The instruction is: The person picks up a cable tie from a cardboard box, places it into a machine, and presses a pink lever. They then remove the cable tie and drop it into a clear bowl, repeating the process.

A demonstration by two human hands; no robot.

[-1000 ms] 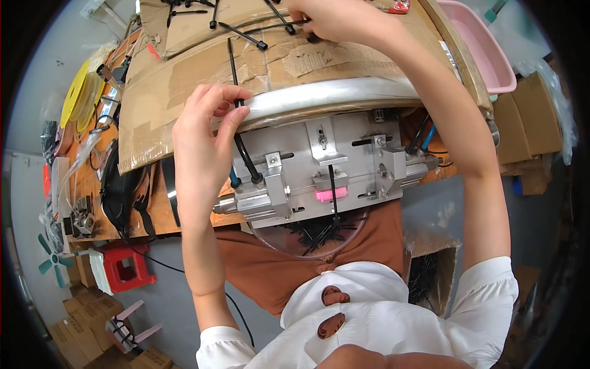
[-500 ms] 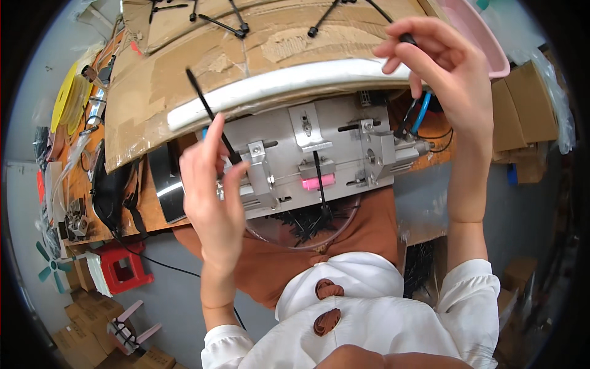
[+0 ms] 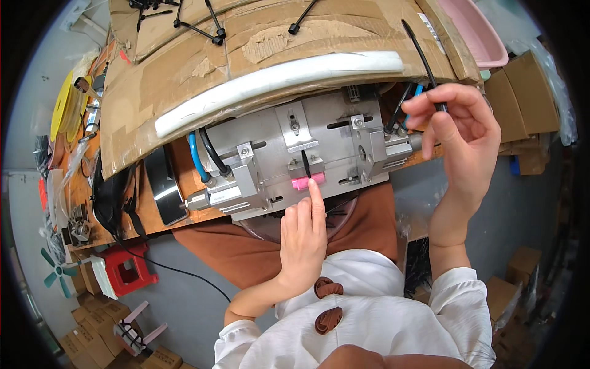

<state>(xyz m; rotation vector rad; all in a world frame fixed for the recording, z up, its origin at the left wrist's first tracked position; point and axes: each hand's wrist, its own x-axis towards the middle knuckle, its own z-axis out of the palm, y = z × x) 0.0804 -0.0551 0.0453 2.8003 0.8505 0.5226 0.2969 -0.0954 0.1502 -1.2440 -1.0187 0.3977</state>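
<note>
My left hand [image 3: 301, 237] is at the front middle of a metal fixture [image 3: 329, 138]. Its index finger lies along a thin black rod [image 3: 306, 165], with the other fingers curled and the rod's near end hidden under the hand. This rod runs from a bent metal bracket [image 3: 298, 128] across a pink piece [image 3: 307, 182]. Raised at the right, my right hand [image 3: 461, 138] pinches the lower end of another thin black rod [image 3: 421, 52], which points up and away over the cardboard.
Cardboard [image 3: 258, 67] with a white padded edge [image 3: 283, 80] covers the back, with several black rods on it. Clamp blocks with hoses flank the fixture. A clear round bowl [image 3: 347, 224] sits on my lap. A dark flat panel [image 3: 165, 184] and a red stool [image 3: 126, 267] are left.
My left hand has come down and right to the rod in the fixture; the rod it held before no longer shows. My right hand has moved down and right, carrying a rod off the cardboard.
</note>
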